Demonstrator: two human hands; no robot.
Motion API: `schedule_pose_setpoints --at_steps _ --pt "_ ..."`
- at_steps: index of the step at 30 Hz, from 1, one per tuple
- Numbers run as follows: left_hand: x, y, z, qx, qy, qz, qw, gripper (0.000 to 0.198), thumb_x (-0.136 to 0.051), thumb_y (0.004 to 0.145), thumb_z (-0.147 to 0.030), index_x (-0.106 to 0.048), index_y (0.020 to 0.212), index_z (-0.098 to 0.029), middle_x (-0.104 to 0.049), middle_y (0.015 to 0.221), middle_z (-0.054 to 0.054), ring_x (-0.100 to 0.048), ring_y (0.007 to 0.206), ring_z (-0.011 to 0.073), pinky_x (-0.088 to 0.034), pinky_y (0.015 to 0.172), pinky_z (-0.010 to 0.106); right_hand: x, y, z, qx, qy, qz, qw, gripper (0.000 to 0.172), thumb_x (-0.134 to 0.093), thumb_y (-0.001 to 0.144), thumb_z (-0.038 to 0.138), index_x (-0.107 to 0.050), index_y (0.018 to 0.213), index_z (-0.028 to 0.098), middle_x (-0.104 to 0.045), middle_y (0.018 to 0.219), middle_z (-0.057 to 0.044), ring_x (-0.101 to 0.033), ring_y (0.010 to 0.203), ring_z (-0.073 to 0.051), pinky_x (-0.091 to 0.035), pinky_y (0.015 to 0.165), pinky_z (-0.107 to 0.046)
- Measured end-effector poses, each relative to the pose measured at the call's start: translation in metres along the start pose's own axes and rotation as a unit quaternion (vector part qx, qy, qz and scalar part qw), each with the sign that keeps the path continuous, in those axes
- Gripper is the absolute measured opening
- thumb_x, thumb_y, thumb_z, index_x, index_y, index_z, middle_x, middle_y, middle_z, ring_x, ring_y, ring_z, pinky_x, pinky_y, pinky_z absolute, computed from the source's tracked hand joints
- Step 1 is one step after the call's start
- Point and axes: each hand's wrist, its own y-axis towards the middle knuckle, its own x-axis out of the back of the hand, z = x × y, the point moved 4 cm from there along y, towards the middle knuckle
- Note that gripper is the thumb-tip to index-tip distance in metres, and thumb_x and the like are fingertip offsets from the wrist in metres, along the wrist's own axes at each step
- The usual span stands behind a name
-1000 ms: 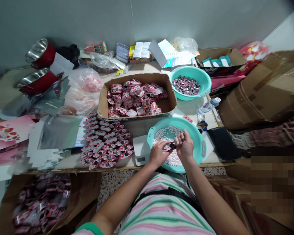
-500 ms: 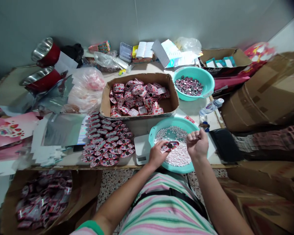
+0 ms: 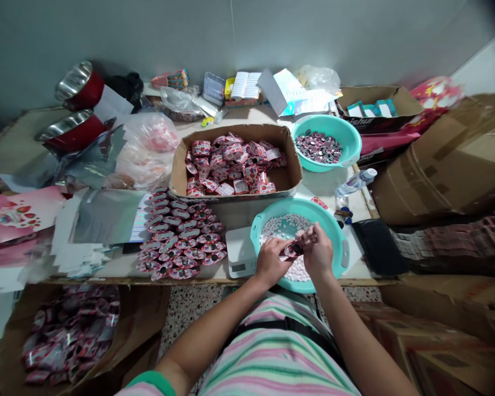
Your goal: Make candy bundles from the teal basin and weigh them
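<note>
Over the turquoise basin (image 3: 253, 226) of small white and pale pink pellets (image 3: 296, 273), my two hands meet. My left hand (image 3: 272, 262) is closed around a small red-and-pink printed container (image 3: 292, 250), its end turned upward. My right hand (image 3: 319, 253) is curled beside and over that end. What its closed fingers hold, if anything, cannot be made out. To the left, several similar containers (image 3: 185, 236) stand in tight rows on the table. Behind the basin, a cardboard box (image 3: 235, 196) holds a loose heap of such containers (image 3: 231, 165).
A white scale (image 3: 240, 242) sits left of the basin. Another turquoise basin (image 3: 355, 157) behind holds small round caps. Nearby are a clear bottle (image 3: 355, 182) and a black pouch (image 3: 380, 246). A floor carton at lower left holds more containers (image 3: 74, 330); cartons (image 3: 437, 330) crowd the right.
My right hand has moved left and inward from the basin's right side to the container's upturned end. My left hand still holds the container, nearly in place.
</note>
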Motion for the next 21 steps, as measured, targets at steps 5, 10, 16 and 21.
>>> schedule_pose_setpoints --at_steps 5,10,16,21 --pt "0.002 -0.003 0.008 0.014 -0.027 -0.012 0.999 0.039 -0.071 0.073 -0.025 -0.062 0.111 -0.025 -0.067 0.106 0.003 -0.059 0.101 0.0196 -0.047 0.091 0.033 0.000 0.006 0.005 0.028 0.021 0.010 0.999 0.035 -0.065 0.078 0.041 -0.045 0.059 0.019 -0.038 0.052 0.007 -0.046 0.050 -0.007 -0.044 0.057 -0.023" --pt "0.034 -0.037 0.023 0.004 -0.024 -0.029 0.999 0.038 -0.067 0.077 -0.030 -0.060 0.113 -0.025 -0.065 0.113 0.003 -0.058 0.108 0.0196 -0.046 0.097 0.033 0.018 0.016 0.015 0.070 0.018 -0.028 0.997 0.032 -0.063 0.080 0.033 -0.043 0.060 0.018 -0.037 0.055 0.008 -0.040 0.047 -0.005 -0.044 0.054 -0.021" --pt "0.100 -0.130 0.064 0.095 0.052 -0.162 0.981 0.035 -0.062 0.080 -0.028 -0.054 0.113 -0.023 -0.064 0.111 0.005 -0.060 0.105 0.0193 -0.049 0.094 0.032 0.047 0.020 0.001 0.061 -0.039 -0.093 0.993 0.030 -0.066 0.076 0.034 -0.046 0.061 0.017 -0.040 0.055 0.007 -0.040 0.046 -0.005 -0.043 0.048 -0.020" --pt "0.127 -0.185 0.113 0.208 0.113 -0.205 0.950 0.031 -0.059 0.081 -0.026 -0.054 0.111 -0.023 -0.062 0.110 0.006 -0.059 0.105 0.0209 -0.048 0.094 0.035 0.051 0.008 -0.021 0.038 -0.074 -0.109 0.991 0.029 -0.068 0.074 0.035 -0.048 0.063 0.017 -0.042 0.056 0.007 -0.040 0.045 -0.004 -0.043 0.047 -0.019"
